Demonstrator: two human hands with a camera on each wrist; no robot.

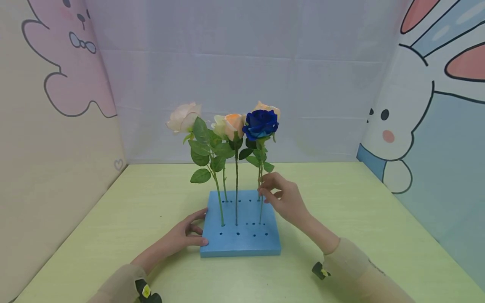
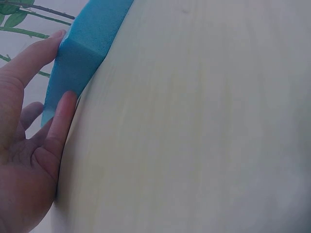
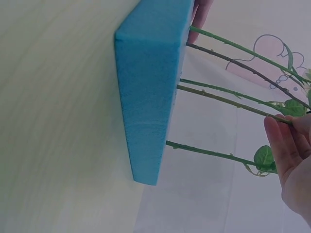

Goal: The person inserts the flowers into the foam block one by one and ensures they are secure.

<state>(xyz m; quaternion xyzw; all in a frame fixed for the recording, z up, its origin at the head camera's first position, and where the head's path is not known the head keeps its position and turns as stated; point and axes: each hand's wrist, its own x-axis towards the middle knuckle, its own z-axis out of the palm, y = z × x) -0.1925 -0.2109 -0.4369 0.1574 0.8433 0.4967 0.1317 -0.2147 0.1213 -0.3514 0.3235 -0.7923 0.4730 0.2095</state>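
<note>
A blue foam block (image 1: 240, 245) with rows of small holes stands on the table, several artificial roses upright in it. My right hand (image 1: 286, 200) pinches the thin stem of the blue rose (image 1: 260, 125) between thumb and fingertips, above the block's right side. The stem's lower end meets the block, as the right wrist view of the block (image 3: 146, 92) also shows. On the left edge of the block rests my left hand (image 1: 182, 233), its thumb and fingers spread along the side. A peach rose (image 1: 234, 125) and a pale pink rose (image 1: 183, 118) stand left of the blue one.
Behind the blue rose is a pale orange rose (image 1: 270, 108), partly hidden. A cream rose (image 1: 218, 126) stands behind the peach one. Bare holes run along the block's front and back. The light table (image 1: 341, 202) is bounded by a white curtain (image 1: 242, 80) and cartoon-printed side panels.
</note>
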